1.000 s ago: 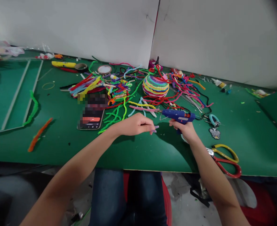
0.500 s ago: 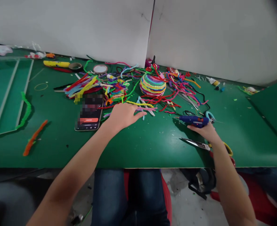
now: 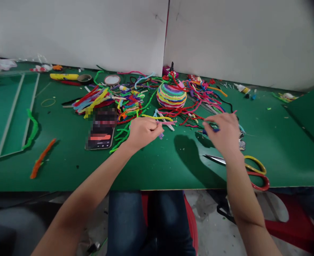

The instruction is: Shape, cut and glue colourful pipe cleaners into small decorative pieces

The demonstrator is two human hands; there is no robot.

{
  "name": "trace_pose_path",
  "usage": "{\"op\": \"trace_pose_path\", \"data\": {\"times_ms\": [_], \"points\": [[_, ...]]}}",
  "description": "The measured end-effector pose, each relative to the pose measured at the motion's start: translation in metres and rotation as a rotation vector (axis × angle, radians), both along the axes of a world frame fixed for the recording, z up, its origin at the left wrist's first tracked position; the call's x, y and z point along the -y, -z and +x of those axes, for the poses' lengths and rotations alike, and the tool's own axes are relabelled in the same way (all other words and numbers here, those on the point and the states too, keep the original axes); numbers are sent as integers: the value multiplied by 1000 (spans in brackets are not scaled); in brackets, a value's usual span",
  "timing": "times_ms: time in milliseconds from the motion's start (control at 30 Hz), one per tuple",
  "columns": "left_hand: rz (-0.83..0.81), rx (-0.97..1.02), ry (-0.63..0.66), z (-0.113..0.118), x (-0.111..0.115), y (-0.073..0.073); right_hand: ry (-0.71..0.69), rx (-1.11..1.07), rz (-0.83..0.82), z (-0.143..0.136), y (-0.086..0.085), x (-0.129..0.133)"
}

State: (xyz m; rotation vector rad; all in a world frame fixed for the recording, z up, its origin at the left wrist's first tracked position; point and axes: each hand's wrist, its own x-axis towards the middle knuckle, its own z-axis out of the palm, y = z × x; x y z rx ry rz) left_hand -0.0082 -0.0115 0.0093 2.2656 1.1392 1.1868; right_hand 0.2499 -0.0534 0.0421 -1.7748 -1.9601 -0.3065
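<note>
left hand (image 3: 141, 131) pinching a pink pipe cleaner (image 3: 165, 123), lying sideways, sticking out rightward past the fingertips. right hand (image 3: 223, 133) hovering, fingers loosely curled, holding nothing.

Green table (image 3: 173, 167), pipe cleaners (image 3: 130, 101), phone (image 3: 100, 133), scissors (image 3: 249, 169)

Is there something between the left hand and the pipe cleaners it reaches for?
Nothing visible. The left hand is already closed on pale pipe cleaners at the near edge of the heap, with no other object between them.
</note>
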Motion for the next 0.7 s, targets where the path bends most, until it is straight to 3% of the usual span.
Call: {"op": "trace_pose_path", "data": {"times_ms": [100, 200, 500, 700], "points": [[-24, 137, 4, -1, 2, -8, 25, 318, -329, -17, 8, -22], [-2, 209, 14, -2, 4, -15, 62, 476, -487, -25, 17, -37], [119, 175, 59, -1, 4, -11, 87, 498, -582, -32, 18, -46], [12, 119, 22, -1, 4, -12, 32, 440, -600, -28, 21, -49]]}}
